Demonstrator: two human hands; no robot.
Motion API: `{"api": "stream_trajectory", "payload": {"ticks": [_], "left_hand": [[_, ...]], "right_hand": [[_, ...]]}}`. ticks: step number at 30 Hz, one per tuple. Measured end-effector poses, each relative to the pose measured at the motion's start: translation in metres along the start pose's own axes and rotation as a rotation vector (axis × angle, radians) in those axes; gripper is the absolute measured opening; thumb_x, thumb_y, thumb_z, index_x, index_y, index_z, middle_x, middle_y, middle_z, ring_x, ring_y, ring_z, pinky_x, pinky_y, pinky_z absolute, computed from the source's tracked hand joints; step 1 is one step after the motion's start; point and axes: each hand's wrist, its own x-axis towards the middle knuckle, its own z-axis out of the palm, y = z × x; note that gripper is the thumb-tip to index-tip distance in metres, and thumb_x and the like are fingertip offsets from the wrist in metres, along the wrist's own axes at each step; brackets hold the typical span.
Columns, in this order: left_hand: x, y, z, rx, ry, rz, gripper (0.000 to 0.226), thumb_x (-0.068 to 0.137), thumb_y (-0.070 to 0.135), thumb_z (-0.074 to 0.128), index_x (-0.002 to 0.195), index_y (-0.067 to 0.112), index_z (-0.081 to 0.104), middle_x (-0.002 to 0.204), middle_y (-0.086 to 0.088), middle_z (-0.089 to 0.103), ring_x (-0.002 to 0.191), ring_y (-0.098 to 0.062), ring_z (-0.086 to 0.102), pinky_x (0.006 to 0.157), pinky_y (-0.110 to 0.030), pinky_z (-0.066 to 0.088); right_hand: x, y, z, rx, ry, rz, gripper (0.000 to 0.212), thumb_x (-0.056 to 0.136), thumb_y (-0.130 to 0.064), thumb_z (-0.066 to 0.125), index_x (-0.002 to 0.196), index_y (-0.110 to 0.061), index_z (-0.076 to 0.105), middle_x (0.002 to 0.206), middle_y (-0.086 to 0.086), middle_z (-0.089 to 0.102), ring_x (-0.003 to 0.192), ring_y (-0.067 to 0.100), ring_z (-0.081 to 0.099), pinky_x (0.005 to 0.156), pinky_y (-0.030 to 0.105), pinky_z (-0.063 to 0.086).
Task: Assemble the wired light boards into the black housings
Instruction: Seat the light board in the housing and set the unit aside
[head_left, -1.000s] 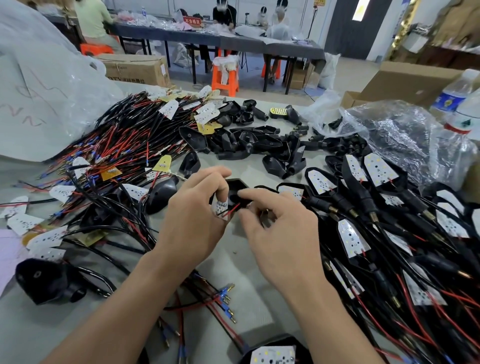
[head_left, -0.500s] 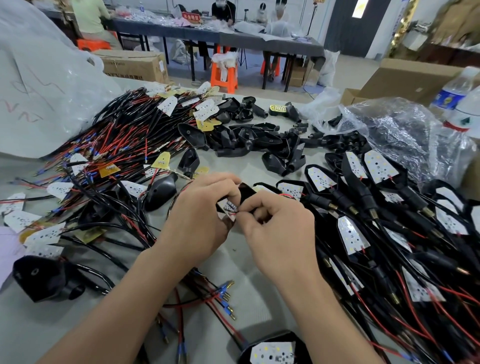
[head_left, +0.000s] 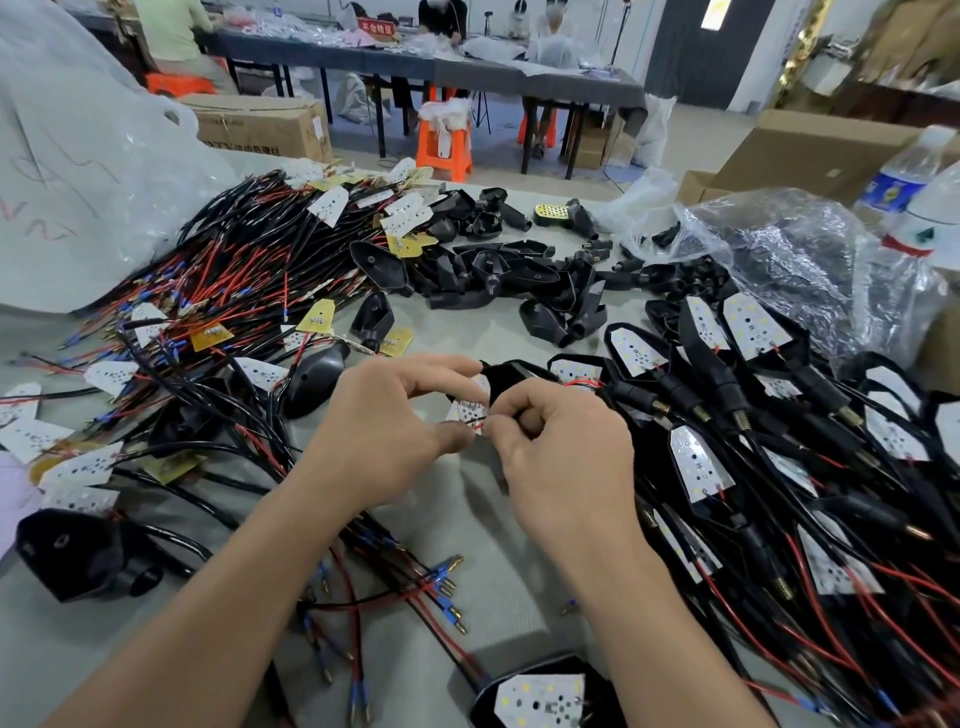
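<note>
At the table's middle, my left hand (head_left: 395, 426) pinches a small white light board (head_left: 466, 410) with red and black wires. My right hand (head_left: 561, 447) grips the same wires beside it, fingers curled. Just behind both hands sits an open black housing (head_left: 506, 375), which the board partly overlaps; whether the board is seated in it is hidden by my fingers. Loose wired light boards (head_left: 218, 291) lie heaped at the left. Empty black housings (head_left: 498, 280) are piled at the back centre.
Housings fitted with boards (head_left: 748, 395) cover the right side. One more fitted housing (head_left: 540, 701) lies at the front edge, and a lone black housing (head_left: 78, 556) at front left. Clear plastic bags (head_left: 810, 260) and water bottles (head_left: 904, 182) stand at the right.
Both hands have drawn together over the board and housing. My right hand's fingers have curled tighter on the wires, and the view has shifted slightly.
</note>
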Motion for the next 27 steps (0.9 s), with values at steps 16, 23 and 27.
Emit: {"api": "stream_trajectory", "payload": {"ticks": [16,23,27], "left_hand": [[0.001,-0.005,-0.003,-0.394,-0.147,-0.112,0.026,0.078,-0.002,0.082,0.086,0.023,0.086,0.107,0.007,0.079,0.112,-0.002,0.069,0.092,-0.014,0.054],[0.001,-0.007,0.007,-0.281,-0.043,-0.119,0.052,0.066,-0.011,0.087,0.084,0.037,0.083,0.082,0.002,0.08,0.072,-0.012,0.077,0.069,-0.017,0.058],[-0.006,-0.003,0.009,-0.058,0.006,0.025,0.044,0.067,0.012,0.091,0.094,0.044,0.078,0.075,0.017,0.076,0.07,-0.003,0.074,0.07,-0.021,0.06]], "right_hand": [[0.002,0.006,0.005,0.156,0.038,0.116,0.014,0.085,-0.035,0.072,0.075,-0.028,0.066,0.063,-0.015,0.063,0.057,0.009,0.055,0.055,0.029,0.04],[0.001,0.005,0.007,0.235,0.012,0.117,0.011,0.082,-0.028,0.073,0.072,-0.028,0.068,0.055,-0.01,0.06,0.049,0.008,0.05,0.054,0.028,0.038],[0.0,0.002,0.007,0.192,-0.001,0.091,0.008,0.082,-0.028,0.073,0.075,-0.029,0.069,0.05,-0.012,0.055,0.047,0.01,0.047,0.052,0.027,0.034]]}}
